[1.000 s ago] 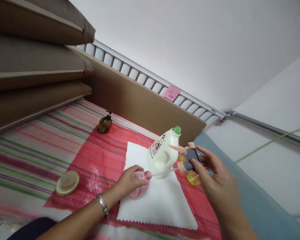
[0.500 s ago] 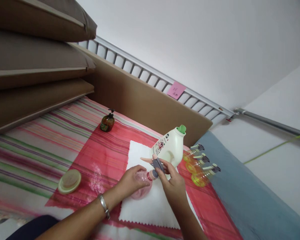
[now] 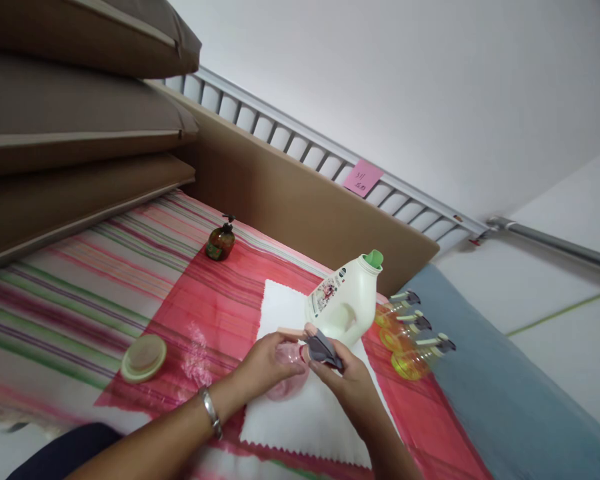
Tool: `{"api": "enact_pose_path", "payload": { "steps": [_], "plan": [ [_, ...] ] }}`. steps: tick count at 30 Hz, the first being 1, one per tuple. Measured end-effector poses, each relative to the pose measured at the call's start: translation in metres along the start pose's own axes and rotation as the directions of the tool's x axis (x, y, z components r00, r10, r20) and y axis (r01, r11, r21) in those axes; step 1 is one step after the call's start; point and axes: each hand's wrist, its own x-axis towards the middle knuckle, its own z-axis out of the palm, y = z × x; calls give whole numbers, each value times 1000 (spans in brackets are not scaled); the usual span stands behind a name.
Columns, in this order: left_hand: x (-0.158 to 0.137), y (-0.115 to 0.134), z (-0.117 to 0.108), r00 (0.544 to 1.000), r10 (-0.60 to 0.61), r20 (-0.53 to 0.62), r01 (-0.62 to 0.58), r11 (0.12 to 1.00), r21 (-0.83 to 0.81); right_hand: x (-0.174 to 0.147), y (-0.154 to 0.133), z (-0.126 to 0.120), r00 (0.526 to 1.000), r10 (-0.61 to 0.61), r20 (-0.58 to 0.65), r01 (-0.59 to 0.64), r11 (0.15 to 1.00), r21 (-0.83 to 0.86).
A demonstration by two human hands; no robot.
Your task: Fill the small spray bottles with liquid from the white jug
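A clear pink spray bottle (image 3: 287, 383) is tilted over a white cloth (image 3: 320, 427) with scalloped edges. My left hand (image 3: 263, 363) is closed around the bottle's upper body. At its neck, my right hand (image 3: 347, 373) grips the grey spray head (image 3: 323, 350), whose pinkish trigger sticks out to the left. Fingers hide part of the joint between head and bottle. Just behind the hands stands a large cream detergent jug (image 3: 347, 300) with a green spout, its label facing left.
Three yellow spray bottles (image 3: 413, 363) stand to the right. An amber pump bottle (image 3: 220, 243) is at the back left, a round pale-green lidded container (image 3: 143, 359) at the left. Stacked cushions (image 3: 85, 100) and a brown board (image 3: 305, 200) border the striped cloth (image 3: 80, 293).
The spray head has turned in my right hand, its grey back now swung further to the right. My left hand keeps its hold on the bottle. The view has shifted slightly.
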Motion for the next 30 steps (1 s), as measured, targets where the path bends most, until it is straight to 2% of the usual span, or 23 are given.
{"api": "enact_pose_path", "payload": {
  "steps": [2,4,6,11,14,17,19,23,27,30],
  "plan": [
    [0,-1,0,1000,-10,-4,10,1000,1,1,2,1,999,32,-2,-32,994,102],
    [0,-2,1,998,-59,-18,59,998,31,3,5,1,999,33,-17,-30,993,111],
    [-1,-1,1,995,-92,-27,94,993,65,5,8,1,999,28,-43,-27,999,18],
    [-1,5,0,996,-85,-18,86,994,64,9,13,4,994,9,-109,-35,970,-241],
    [-2,7,0,996,-89,-10,89,994,56,7,13,10,982,3,-188,-63,948,-313],
    [-6,7,0,1000,-17,-18,20,983,181,4,12,16,967,1,-256,-80,951,-299],
    [-10,8,2,995,92,-28,-79,946,313,3,12,20,961,13,-275,-96,952,-292],
    [-18,8,7,946,317,59,-310,842,441,2,15,24,951,-15,-310,-85,948,-306],
    [-18,9,7,945,313,91,-320,839,441,1,23,22,953,-25,-302,-55,966,-254],
    [-17,9,7,946,310,96,-321,850,417,1,31,16,986,-45,-163,29,995,-95]
  ]
}}
